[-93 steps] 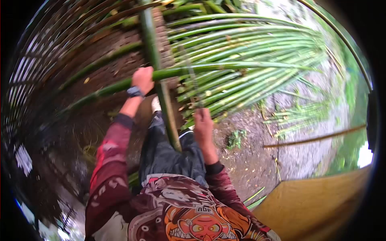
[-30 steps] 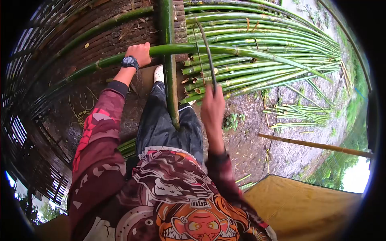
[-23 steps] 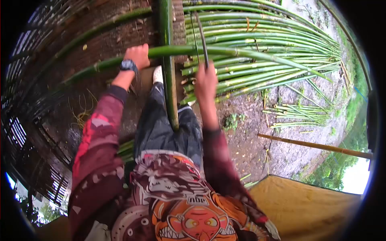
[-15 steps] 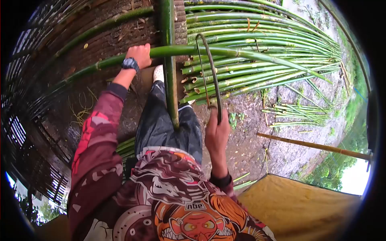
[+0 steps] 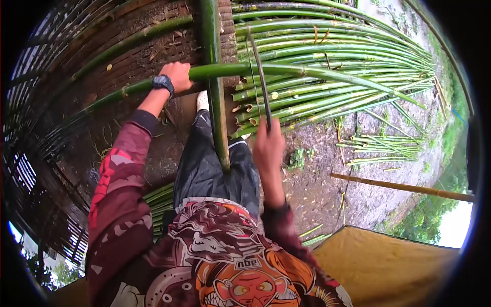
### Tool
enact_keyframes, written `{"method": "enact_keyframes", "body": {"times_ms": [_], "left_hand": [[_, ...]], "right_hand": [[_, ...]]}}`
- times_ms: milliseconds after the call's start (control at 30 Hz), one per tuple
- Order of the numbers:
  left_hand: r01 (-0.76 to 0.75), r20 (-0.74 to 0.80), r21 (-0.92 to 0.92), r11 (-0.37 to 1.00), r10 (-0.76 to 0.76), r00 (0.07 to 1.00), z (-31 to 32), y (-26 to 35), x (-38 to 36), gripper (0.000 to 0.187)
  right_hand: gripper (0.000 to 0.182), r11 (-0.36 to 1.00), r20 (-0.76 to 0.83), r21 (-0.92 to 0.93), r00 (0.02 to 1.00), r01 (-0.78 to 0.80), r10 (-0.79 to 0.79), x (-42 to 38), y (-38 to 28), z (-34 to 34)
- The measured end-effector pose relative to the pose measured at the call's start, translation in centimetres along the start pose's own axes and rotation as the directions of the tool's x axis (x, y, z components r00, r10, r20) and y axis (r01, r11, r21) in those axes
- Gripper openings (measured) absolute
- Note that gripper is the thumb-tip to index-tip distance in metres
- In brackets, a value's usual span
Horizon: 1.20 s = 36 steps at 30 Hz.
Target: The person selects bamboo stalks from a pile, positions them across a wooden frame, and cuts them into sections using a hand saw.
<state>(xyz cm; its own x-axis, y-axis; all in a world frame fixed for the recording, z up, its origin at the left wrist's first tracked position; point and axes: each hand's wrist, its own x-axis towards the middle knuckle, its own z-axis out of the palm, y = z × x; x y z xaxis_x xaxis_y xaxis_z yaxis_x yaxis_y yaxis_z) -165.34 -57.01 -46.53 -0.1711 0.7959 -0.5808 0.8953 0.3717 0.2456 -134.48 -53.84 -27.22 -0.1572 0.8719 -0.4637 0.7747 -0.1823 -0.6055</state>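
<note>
A long green bamboo pole lies crosswise in front of me, over a thicker bamboo beam that runs away from my legs. My left hand, with a dark watch at its wrist, is closed around the pole to the left of the beam. In my right hand is the handle end of a bow saw with a curved dark frame. Its thin blade crosses the pole just right of the beam; the depth of any cut there cannot be made out.
Many green bamboo poles lie in a pile beyond and to the right. A smaller bundle of short pieces rests on the wet ground. A thin brown pole and a tan tarp are at lower right. Slatted bamboo stands at left.
My right hand has pushed the saw forward, away from my body and slightly left, along the blade's line. My left hand keeps its grip on the pole, nearly still.
</note>
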Motion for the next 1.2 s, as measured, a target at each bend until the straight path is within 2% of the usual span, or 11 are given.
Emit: {"method": "enact_keyframes", "body": {"times_ms": [67, 133, 200, 233, 333, 433, 533, 600, 867, 1033, 1200], "left_hand": [[-0.077, 0.110, -0.060, 0.995, 0.083, 0.990, -0.8, -0.3, 0.8, 0.038], [-0.083, 0.145, -0.062, 0.995, 0.092, 0.985, -2.0, -0.4, 0.8, 0.042], [-0.023, 0.000, -0.140, 0.990, 0.023, 1.000, -1.8, -0.2, -0.2, 0.052], [-0.090, -0.260, -0.053, 0.995, 0.074, 0.963, -1.1, -0.5, -0.8, 0.052], [0.041, -0.680, 0.032, 0.999, -0.008, 0.733, 3.8, 0.1, -3.7, 0.043], [0.230, -0.650, 0.041, 0.972, -0.149, 0.745, 5.3, 0.3, -2.0, 0.030], [0.085, -0.635, 0.050, 0.995, -0.034, 0.772, 5.0, -0.5, -1.7, 0.027], [0.044, -0.563, -0.032, 0.999, -0.055, 0.825, 4.2, 0.3, -1.6, 0.027], [0.099, -0.144, -0.044, 0.994, -0.104, 0.984, -0.4, 0.8, -1.3, 0.034], [0.047, -0.134, -0.056, 0.997, -0.054, 0.989, -0.8, 0.0, -0.6, 0.037], [0.049, -0.118, -0.079, 0.996, -0.058, 0.991, 0.0, -0.5, -0.1, 0.041]], "right_hand": [[0.022, 0.981, -0.067, 0.021, 0.980, 0.190, -0.189, 5.1, 1.2, 4.3], [0.023, 0.989, -0.060, 0.045, 0.988, 0.143, -0.140, 5.2, 1.1, 5.0], [0.023, 0.985, -0.073, 0.041, 0.984, 0.165, -0.162, 5.3, 0.4, 4.5], [0.024, 0.985, -0.084, 0.028, 0.982, 0.171, -0.168, 5.2, 0.2, 4.5], [0.025, 0.982, -0.092, 0.013, 0.978, 0.190, -0.188, 5.1, 0.6, 5.0], [0.025, 0.990, -0.097, 0.022, 0.986, 0.138, -0.135, 4.9, 0.7, 5.0], [0.029, 0.991, -0.121, 0.094, 0.989, 0.094, -0.082, 5.1, 1.8, 4.9], [0.030, 0.967, -0.177, 0.074, 0.958, 0.244, -0.228, 5.3, 3.3, 5.1], [0.023, 0.951, -0.206, 0.091, 0.940, 0.295, -0.272, 6.3, 4.2, 5.7], [0.030, 0.975, -0.120, 0.135, 0.980, 0.177, -0.161, 6.5, 1.5, 4.5], [0.027, 0.989, -0.049, -0.088, 0.991, 0.117, -0.122, -0.3, -0.7, -1.8]]}}
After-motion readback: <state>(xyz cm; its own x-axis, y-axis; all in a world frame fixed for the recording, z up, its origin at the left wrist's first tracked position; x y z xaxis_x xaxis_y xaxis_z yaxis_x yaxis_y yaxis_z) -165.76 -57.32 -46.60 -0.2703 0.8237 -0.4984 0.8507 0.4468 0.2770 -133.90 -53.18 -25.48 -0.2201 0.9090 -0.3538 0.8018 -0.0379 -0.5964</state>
